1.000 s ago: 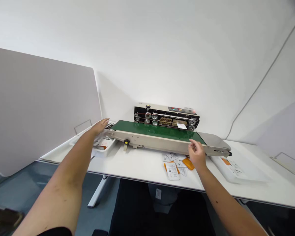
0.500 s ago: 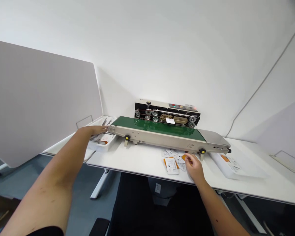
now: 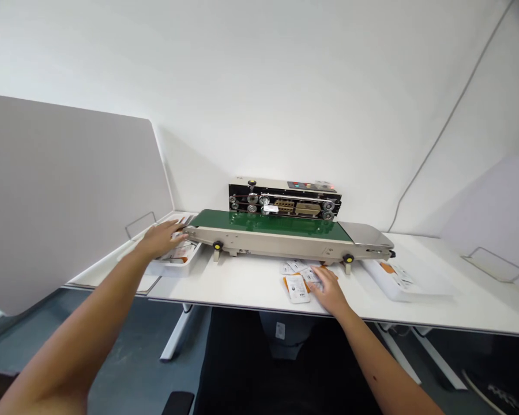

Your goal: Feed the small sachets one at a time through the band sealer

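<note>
My left hand [image 3: 161, 238] reaches over a white bin [image 3: 168, 270] holding several printed packets, at the left end of a conveyor sealing machine [image 3: 268, 243]. Its fingers are stretched out and nothing shows in them. My right hand [image 3: 328, 289] lies with spread fingers on a small pile of white and orange packets [image 3: 297, 289] on the table in front of the machine. Part of the pile is hidden beneath it. One white packet [image 3: 270, 208] is upright in the machine's sealing part, above the green belt [image 3: 242, 222].
On the right, a second white bin [image 3: 400, 297] with packets stands partly under the machine's metal end plate [image 3: 365, 235]. A grey divider panel [image 3: 69, 202] rises at the left. The white table's [image 3: 242, 288] front edge runs before my lap.
The packet in the machine has moved left along the rollers. My right hand has gone from pinching at an orange packet to lying spread on the pile. My left hand has lifted slightly.
</note>
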Tool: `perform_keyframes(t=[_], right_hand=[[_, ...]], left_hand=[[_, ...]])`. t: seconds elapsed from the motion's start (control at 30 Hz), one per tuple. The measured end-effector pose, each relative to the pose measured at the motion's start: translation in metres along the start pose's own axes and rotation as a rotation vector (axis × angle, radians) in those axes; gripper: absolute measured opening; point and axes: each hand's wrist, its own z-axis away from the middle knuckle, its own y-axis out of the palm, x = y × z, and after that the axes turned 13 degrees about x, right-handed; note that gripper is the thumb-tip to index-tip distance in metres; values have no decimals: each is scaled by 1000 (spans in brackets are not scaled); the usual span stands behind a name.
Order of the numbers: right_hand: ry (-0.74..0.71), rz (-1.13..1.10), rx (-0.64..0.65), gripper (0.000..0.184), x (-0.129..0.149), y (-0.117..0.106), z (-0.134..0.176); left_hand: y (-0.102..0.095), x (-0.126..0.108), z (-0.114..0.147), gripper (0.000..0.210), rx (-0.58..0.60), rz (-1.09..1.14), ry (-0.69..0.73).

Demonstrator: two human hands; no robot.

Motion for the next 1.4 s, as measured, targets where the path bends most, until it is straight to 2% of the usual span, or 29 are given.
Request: perform_keyframes(t=[0.07, 0.17, 0.3, 0.43, 0.53, 0.67, 0.87, 0.97, 1.03, 1.13, 1.27, 1.4], right_hand=[[6, 49, 132, 67, 4, 5, -1], [22, 121, 284, 77, 11, 10, -1], [42, 166, 324, 73, 16, 11, -2], [44, 166, 322, 71, 15, 9, -3], [64, 150, 290, 64, 18, 10, -7], [173, 127, 208, 55, 30, 17, -14], [222, 110, 84, 51, 45, 27, -20], [197, 108, -13, 41, 42, 26, -21], [154, 79, -64, 32, 39, 24, -21], [100, -57, -107, 22, 36, 20, -18], [158, -406, -132, 32, 35, 17, -11], [266, -700, -174, 43, 32, 17, -6]], left_hand=[[7, -23, 8, 69, -85, -19, -11], [23, -53, 25, 80, -112, -15, -139], [37, -68, 37, 85, -208, 35, -263], [39, -67, 31, 83, -318, 44, -173], [40, -66, 25, 80, -357, 34, -107], [41, -70, 20, 74, -399, 14, -81], [48, -81, 40, 58, -568, 34, -137], [59, -82, 53, 43, -549, 71, -164], [66, -79, 58, 37, -519, 93, -113], [72, -71, 60, 38, -491, 124, -3], [73, -63, 61, 38, -456, 184, 72], [69, -63, 67, 37, -418, 207, 71]])
